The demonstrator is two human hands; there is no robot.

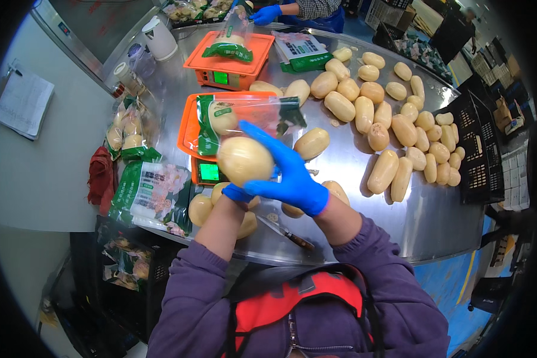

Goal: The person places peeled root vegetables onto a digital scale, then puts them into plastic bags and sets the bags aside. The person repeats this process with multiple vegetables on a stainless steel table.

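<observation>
Between my two blue-gloved hands is a peeled lotus root segment (245, 161). My right hand (284, 165) curves around its right side, thumb below and fingers above. My left hand (238, 192) is mostly hidden beneath the root, so its grip cannot be made out. Just beyond, a clear and green plastic bag (250, 118) with a root segment inside lies on an orange digital scale (185, 129) with a lit green display. Printed bags (154, 192) lie left of the scale. Near my forearms, more roots (200, 210) and a knife (297, 239) rest on the steel table.
Many peeled lotus roots (364, 112) spread over the table's right half, beside a black crate (481, 147). A second orange scale (230, 67) bears a filled bag. A co-worker's gloved hand (267, 14) is at the far edge. Filled bags (132, 129) and a kettle (159, 39) stand left.
</observation>
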